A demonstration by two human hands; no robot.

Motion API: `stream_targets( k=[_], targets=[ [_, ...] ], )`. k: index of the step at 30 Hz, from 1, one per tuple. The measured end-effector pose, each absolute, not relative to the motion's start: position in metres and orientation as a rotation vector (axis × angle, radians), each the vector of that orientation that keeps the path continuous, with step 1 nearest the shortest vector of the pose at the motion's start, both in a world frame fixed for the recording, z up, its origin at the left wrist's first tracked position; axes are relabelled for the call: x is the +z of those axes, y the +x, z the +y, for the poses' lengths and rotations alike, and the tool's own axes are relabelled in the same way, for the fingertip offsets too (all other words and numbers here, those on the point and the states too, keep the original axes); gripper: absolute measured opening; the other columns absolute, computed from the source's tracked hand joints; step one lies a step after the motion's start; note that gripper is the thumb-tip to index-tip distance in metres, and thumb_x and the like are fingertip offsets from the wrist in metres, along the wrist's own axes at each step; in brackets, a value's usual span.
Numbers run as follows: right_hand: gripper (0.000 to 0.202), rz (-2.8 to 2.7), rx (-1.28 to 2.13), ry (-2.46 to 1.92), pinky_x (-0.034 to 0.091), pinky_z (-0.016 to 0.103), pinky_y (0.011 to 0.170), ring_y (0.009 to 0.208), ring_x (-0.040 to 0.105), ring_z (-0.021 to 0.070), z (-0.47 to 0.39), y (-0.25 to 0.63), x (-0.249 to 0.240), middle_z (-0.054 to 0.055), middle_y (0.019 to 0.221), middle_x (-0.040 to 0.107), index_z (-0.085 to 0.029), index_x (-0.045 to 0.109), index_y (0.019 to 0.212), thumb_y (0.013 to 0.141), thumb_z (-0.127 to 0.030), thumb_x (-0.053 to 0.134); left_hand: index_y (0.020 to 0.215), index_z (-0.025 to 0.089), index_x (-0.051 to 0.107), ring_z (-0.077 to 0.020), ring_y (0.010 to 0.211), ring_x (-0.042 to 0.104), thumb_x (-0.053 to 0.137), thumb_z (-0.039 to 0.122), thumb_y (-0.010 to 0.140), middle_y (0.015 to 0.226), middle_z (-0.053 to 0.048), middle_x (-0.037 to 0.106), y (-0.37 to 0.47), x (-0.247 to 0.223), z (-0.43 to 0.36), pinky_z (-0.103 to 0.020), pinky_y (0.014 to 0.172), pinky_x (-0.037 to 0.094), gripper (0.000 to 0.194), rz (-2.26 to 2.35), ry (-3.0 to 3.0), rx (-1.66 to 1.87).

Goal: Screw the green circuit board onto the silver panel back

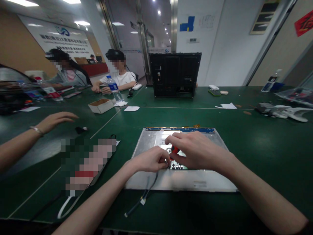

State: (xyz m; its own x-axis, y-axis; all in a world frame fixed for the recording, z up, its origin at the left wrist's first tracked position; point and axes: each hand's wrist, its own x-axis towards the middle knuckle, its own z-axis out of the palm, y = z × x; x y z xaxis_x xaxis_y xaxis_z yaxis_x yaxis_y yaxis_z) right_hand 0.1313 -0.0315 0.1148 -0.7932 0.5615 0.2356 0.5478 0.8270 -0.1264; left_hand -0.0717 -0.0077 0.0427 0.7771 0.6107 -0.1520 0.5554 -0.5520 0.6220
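A flat silvery panel lies on the green table, with a blue circuit strip along its far edge. Near its middle sits a small circuit board. My right hand is closed around a red and black screwdriver above this board. Beside it, my left hand has its fingers pinched together at the board's left side; what they hold, if anything, is too small to make out. A dark cable with a white tag runs from under my left hand over the panel's front edge onto the table.
A person's arm reaches in from the left, near a blurred-out flat object. Farther back on the green table are an open box, a bottle, a black display housing and white paper. Two people sit behind.
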Motion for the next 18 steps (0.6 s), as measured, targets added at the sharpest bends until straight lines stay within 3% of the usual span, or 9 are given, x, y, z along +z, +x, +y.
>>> stream_targets(
  k=[6, 18],
  targets=[
    [0.021, -2.742, 0.100, -0.834, 0.028, 0.024, 0.051, 0.067, 0.052, 0.0132, -0.032, 0.131, 0.114, 0.004, 0.092, 0.063, -0.017, 0.052, 0.106, 0.087, -0.026, 0.052, 0.082, 0.017, 0.068, -0.0115, 0.053, 0.045, 0.059, 0.019, 0.079, 0.060, 0.003, 0.051, -0.078, 0.053, -0.010, -0.023, 0.051, 0.033, 0.010, 0.916, 2.310, 0.077],
    [0.018, -2.742, 0.054, -0.837, 0.025, 0.024, 0.050, 0.064, 0.051, 0.0123, -0.032, 0.132, 0.112, 0.003, 0.091, 0.062, -0.017, 0.052, 0.104, 0.086, -0.024, 0.052, 0.086, 0.016, 0.067, -0.0152, 0.061, 0.049, 0.055, 0.017, 0.076, 0.070, 0.000, 0.057, -0.069, 0.054, -0.010, -0.024, 0.052, 0.034, 0.016, 1.042, 2.286, 0.100]
  ],
)
